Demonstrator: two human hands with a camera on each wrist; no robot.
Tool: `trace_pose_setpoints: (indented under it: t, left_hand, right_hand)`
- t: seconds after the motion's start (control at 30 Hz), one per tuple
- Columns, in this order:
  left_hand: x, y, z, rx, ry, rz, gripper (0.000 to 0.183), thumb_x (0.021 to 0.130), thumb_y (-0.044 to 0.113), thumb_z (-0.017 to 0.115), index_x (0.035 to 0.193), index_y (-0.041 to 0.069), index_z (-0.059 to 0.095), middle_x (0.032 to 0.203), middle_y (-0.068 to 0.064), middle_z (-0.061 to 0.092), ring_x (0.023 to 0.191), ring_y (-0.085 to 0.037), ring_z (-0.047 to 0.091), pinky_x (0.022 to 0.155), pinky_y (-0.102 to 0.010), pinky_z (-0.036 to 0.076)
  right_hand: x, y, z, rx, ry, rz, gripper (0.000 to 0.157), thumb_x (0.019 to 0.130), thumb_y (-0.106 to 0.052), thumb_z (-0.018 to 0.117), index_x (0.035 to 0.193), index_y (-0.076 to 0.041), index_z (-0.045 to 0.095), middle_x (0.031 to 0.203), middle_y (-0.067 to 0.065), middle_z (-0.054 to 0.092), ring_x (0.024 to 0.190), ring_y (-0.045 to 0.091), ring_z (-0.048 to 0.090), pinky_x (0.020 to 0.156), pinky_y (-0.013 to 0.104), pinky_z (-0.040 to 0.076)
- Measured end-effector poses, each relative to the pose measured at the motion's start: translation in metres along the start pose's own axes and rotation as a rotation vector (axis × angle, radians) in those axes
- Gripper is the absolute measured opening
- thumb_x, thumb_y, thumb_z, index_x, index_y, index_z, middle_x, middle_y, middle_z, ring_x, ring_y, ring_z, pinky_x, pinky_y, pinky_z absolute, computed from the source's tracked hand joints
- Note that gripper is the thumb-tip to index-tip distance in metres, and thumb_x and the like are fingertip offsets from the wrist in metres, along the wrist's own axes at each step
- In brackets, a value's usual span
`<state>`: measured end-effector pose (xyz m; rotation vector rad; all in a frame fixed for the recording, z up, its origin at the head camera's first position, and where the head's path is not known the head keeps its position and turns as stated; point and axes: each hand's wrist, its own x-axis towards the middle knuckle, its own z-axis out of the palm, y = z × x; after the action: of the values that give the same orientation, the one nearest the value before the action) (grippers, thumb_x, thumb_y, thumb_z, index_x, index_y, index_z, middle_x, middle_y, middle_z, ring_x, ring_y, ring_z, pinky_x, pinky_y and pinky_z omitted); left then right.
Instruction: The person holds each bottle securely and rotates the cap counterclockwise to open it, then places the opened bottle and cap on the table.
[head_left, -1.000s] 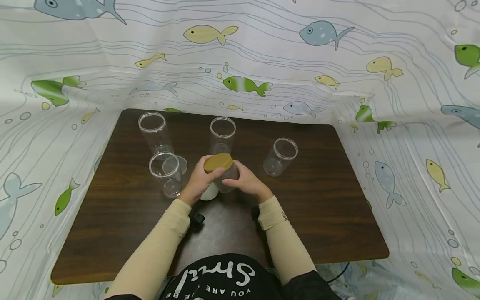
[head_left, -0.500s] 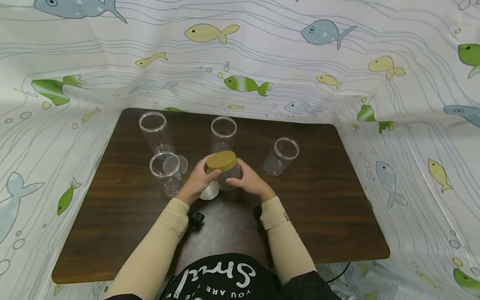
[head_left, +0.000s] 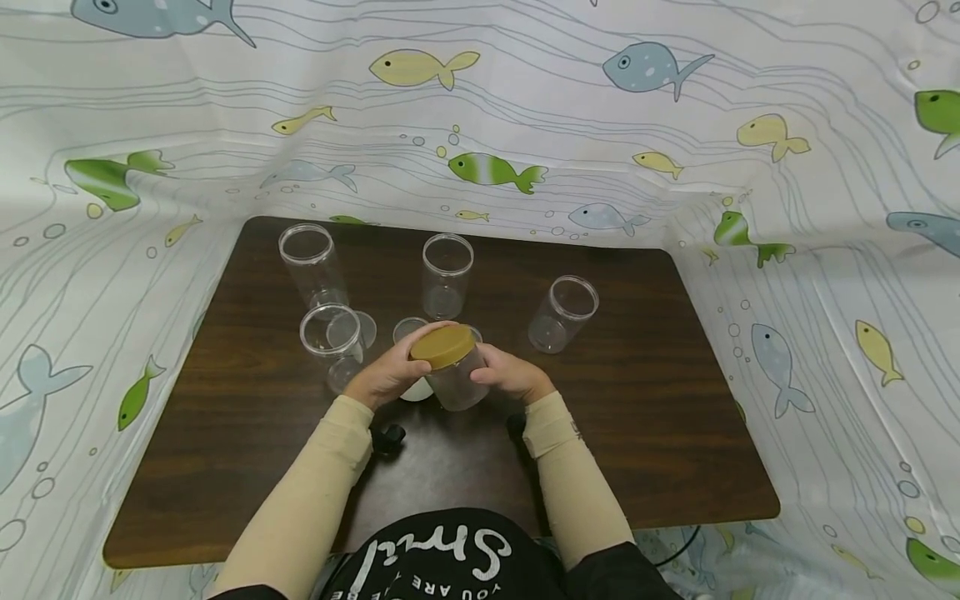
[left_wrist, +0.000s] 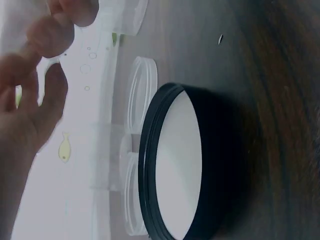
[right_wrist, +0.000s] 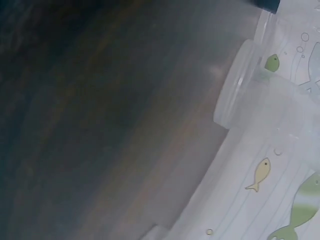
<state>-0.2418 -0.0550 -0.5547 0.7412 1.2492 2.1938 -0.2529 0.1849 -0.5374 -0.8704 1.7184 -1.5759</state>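
A clear jar with a gold lid is held between both hands above the middle of the table, tilted a little. My left hand grips it at the lid's left side, thumb at the lid edge. My right hand holds the jar body from the right, thumb on the near side. Partly behind the left hand lies a white round disc. In the left wrist view, the fingers curl at upper left, and a dark-rimmed round lid shows its white inside. The right wrist view shows no hand.
Open clear jars stand at back left, left, back middle and right. Clear lids lie beside the left jar and just behind the hands. A fish-print curtain surrounds the brown table.
Both hands have brought the gold-lidded jar nearer to the person and lower in the head view. A clear lid behind the hands has come into sight. The other jars have not moved.
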Motion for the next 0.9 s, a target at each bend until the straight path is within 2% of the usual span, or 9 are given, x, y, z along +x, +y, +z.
trace_pose_setpoints:
  t: [0.1,0.17,0.33,0.4,0.53,0.63,0.73,0.83,0.9]
  left_hand:
    - [-0.002,0.002,0.003,0.049,0.084,-0.018,0.098,0.084,0.046,0.083,0.155,0.003,0.03,0.136,-0.004,0.051,0.114,-0.017,0.051,0.095,-0.028,0.045]
    - [-0.001,0.003,0.005,0.093,0.163,-0.041,0.096,0.085,0.045,0.082,0.156,0.005,0.03,0.135,-0.006,0.049,0.113,-0.02,0.05,0.094,-0.029,0.045]
    - [0.003,0.006,0.012,0.231,0.396,-0.118,0.076,0.095,0.027,0.074,0.155,0.009,0.032,0.138,-0.014,0.042,0.114,-0.025,0.048,0.093,-0.03,0.044]
    - [0.005,0.006,0.014,0.28,0.473,-0.148,0.072,0.096,0.023,0.071,0.155,0.009,0.031,0.14,-0.016,0.041,0.116,-0.026,0.048,0.095,-0.031,0.044]
    - [0.008,0.006,0.018,0.331,0.56,-0.176,0.073,0.095,0.026,0.072,0.154,0.01,0.032,0.141,-0.017,0.045,0.119,-0.028,0.05,0.098,-0.034,0.042]
    - [0.008,0.007,0.02,0.322,0.566,-0.162,0.074,0.094,0.028,0.073,0.153,0.01,0.033,0.139,-0.016,0.047,0.119,-0.026,0.05,0.098,-0.032,0.042]
    - [0.005,0.007,0.019,0.243,0.512,-0.101,0.083,0.092,0.035,0.077,0.155,0.007,0.032,0.139,-0.015,0.046,0.118,-0.023,0.05,0.097,-0.028,0.043]
    - [0.0,0.006,0.015,0.163,0.386,-0.039,0.106,0.081,0.053,0.082,0.159,0.007,0.028,0.144,-0.012,0.042,0.119,-0.021,0.048,0.097,-0.027,0.043]
    - [-0.001,0.005,0.013,0.124,0.268,-0.01,0.121,0.071,0.065,0.08,0.161,0.009,0.023,0.148,-0.009,0.04,0.124,-0.02,0.046,0.102,-0.03,0.04]
  right_hand:
    - [0.003,-0.001,0.001,-0.03,0.046,-0.011,0.114,0.08,-0.074,0.069,0.148,0.011,0.033,0.139,0.023,0.053,0.124,0.022,0.055,0.107,0.039,0.043]
    - [0.005,-0.002,0.002,-0.068,0.098,-0.009,0.106,0.084,-0.067,0.071,0.15,0.006,0.033,0.139,0.022,0.053,0.124,0.024,0.055,0.107,0.041,0.043]
    - [0.011,-0.003,0.008,-0.331,0.317,0.079,0.086,0.09,-0.044,0.076,0.153,-0.005,0.034,0.14,0.013,0.053,0.122,0.023,0.056,0.102,0.042,0.047]
    - [0.014,-0.003,0.012,-0.441,0.395,0.129,0.084,0.089,-0.038,0.077,0.154,-0.006,0.034,0.14,0.012,0.054,0.12,0.024,0.057,0.1,0.042,0.048]
    - [0.019,-0.002,0.018,-0.533,0.469,0.176,0.086,0.088,-0.034,0.078,0.154,-0.003,0.033,0.141,0.017,0.054,0.118,0.03,0.059,0.097,0.047,0.049]
    - [0.019,-0.002,0.019,-0.551,0.478,0.175,0.087,0.088,-0.036,0.079,0.154,-0.004,0.033,0.143,0.017,0.053,0.122,0.031,0.058,0.1,0.048,0.048]
    - [0.015,-0.003,0.015,-0.437,0.404,0.12,0.089,0.089,-0.045,0.077,0.155,-0.005,0.032,0.144,0.016,0.051,0.125,0.03,0.055,0.104,0.048,0.045]
    - [0.009,-0.011,0.01,-0.236,0.252,0.057,0.098,0.088,-0.059,0.072,0.156,-0.003,0.028,0.146,0.018,0.047,0.13,0.028,0.051,0.109,0.047,0.041]
    - [0.004,-0.013,0.009,-0.099,0.147,0.037,0.109,0.084,-0.068,0.07,0.156,0.001,0.025,0.147,0.021,0.045,0.131,0.027,0.05,0.11,0.045,0.04]
